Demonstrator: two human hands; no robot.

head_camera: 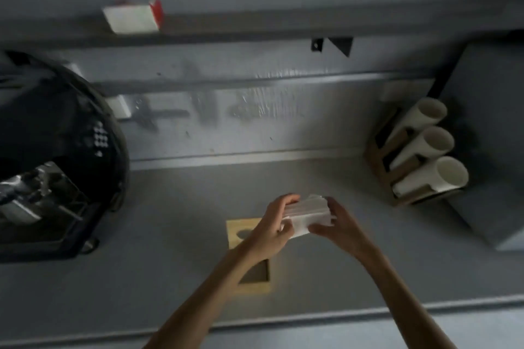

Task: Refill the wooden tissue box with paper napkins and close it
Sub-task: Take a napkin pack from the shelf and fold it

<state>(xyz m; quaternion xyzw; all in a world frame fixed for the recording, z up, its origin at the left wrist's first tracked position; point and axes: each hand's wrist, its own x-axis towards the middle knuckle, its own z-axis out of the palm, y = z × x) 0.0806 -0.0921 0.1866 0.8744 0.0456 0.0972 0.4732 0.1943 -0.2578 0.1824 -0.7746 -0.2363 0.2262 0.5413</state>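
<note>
White paper napkins, a thick folded stack (304, 217), sit clamped between both hands above the grey counter (175, 235). The left hand (273, 228) curls around the stack's left end, fingers over the top and thumb tucked at the near edge; the right hand (337, 225) grips the opposite end, fingers wrapped over the far side and thumb under the near corner (the frame is motion-blurred, so finer finger detail is hard to tell). Just below and left of the stack lies a pale wooden lid (241, 231) with an oval slot, flat on the counter, partly covered by the left wrist. Directly nearer the camera, touching or just beside that lid, is the open wooden tissue box (259, 282), its dark interior crossed by the left forearm. A large black bag (54, 150) fills the left side, and a wooden rack holding three stacks of white paper cups (425, 147) lying on their sides stands at the right.
</note>
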